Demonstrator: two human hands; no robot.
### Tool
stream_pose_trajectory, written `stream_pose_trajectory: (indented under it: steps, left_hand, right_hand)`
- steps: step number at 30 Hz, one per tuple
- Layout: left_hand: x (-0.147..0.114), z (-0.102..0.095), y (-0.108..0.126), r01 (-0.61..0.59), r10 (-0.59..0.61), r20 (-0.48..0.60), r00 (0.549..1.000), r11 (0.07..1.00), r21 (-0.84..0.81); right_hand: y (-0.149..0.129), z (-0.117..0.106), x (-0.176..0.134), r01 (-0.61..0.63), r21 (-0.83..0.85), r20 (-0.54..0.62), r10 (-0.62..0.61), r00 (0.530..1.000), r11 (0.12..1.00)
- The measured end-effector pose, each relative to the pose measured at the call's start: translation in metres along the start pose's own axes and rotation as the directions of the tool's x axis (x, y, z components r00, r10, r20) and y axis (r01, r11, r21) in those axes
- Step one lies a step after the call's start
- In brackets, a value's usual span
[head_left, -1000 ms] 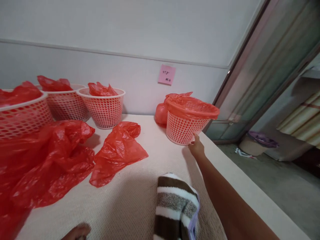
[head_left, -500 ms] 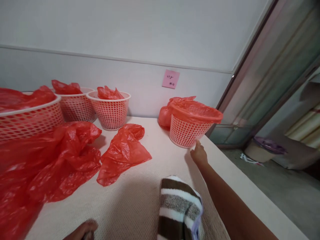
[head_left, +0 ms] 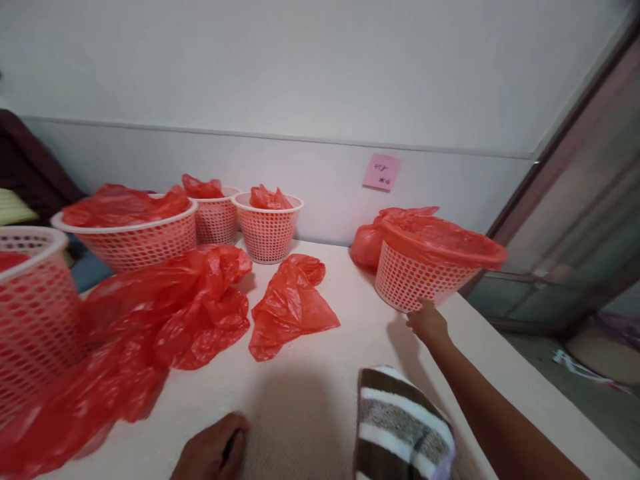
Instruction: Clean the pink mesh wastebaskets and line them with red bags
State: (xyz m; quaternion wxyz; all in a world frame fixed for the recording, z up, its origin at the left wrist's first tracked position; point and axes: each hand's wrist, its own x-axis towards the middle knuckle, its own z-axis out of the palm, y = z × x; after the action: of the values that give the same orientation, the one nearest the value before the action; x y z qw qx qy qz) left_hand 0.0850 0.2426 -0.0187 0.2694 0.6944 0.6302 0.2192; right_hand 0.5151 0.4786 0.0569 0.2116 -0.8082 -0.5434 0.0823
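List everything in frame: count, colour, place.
lined basket: 1, pink with red bag over rim, far right of table, tilted
baskets with bags inside: 4, pink, left and along back wall
loose bags: 2 heaps, red, table centre and left
tied bag: 1, red, behind lined basket
sticky note: 1, pink, wall
striped towel: 1, brown-white, near edge
table: 1, cream
left hand: resting on table
right hand: at lined basket's base

Beige mat (head_left: 310, 393) under baskets (head_left: 267, 227), bags (head_left: 293, 307)
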Motion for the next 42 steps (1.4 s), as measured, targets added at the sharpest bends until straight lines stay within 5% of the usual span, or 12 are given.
stream_pose_trajectory:
  steps: [4,8,14,23,26,30,33,38,42]
  left_hand:
    - [-0.001,-0.001,0.005,0.057,-0.055,-0.046,0.997,0.998,0.030]
    - [-0.002,-0.003,0.007,0.043,-0.041,-0.093,0.995,0.999,0.021]
    - [-0.001,-0.002,0.006,0.013,-0.010,-0.123,0.992,1.000,0.020]
    - [0.018,0.001,0.000,-0.123,0.126,-0.090,0.988,0.992,0.041]
    - [0.053,-0.013,0.017,-0.190,0.201,-0.156,0.967,0.978,0.087]
    - [0.125,-0.034,0.043,-0.075,0.121,-0.318,0.940,0.986,0.152]
    - [0.169,-0.034,0.046,-0.081,0.145,-0.292,0.945,0.972,0.220]
    - [0.193,-0.021,0.025,-0.102,0.168,-0.165,0.972,0.931,0.350]
    - [0.200,-0.033,0.031,-0.161,0.245,-0.153,0.957,0.893,0.419]
  right_hand:
    - [-0.054,0.019,-0.065,0.193,0.095,0.073,-0.200,0.977,0.977]
    - [-0.102,0.056,-0.156,0.402,0.189,0.164,-0.432,0.887,0.896]
    - [-0.120,0.107,-0.246,0.596,0.080,0.149,-0.601,0.785,0.799]
    - [-0.098,0.141,-0.247,0.667,-0.113,-0.007,-0.671,0.741,0.737]
    - [-0.097,0.143,-0.245,0.685,-0.124,-0.044,-0.693,0.719,0.718]
    - [-0.094,0.148,-0.243,0.698,-0.117,-0.088,-0.707,0.701,0.706]
    - [-0.090,0.156,-0.241,0.703,-0.099,-0.105,-0.710,0.697,0.705]
    - [-0.082,0.167,-0.238,0.685,-0.059,-0.130,-0.686,0.716,0.726]
    - [-0.082,0.166,-0.237,0.703,-0.036,-0.093,-0.703,0.705,0.710]
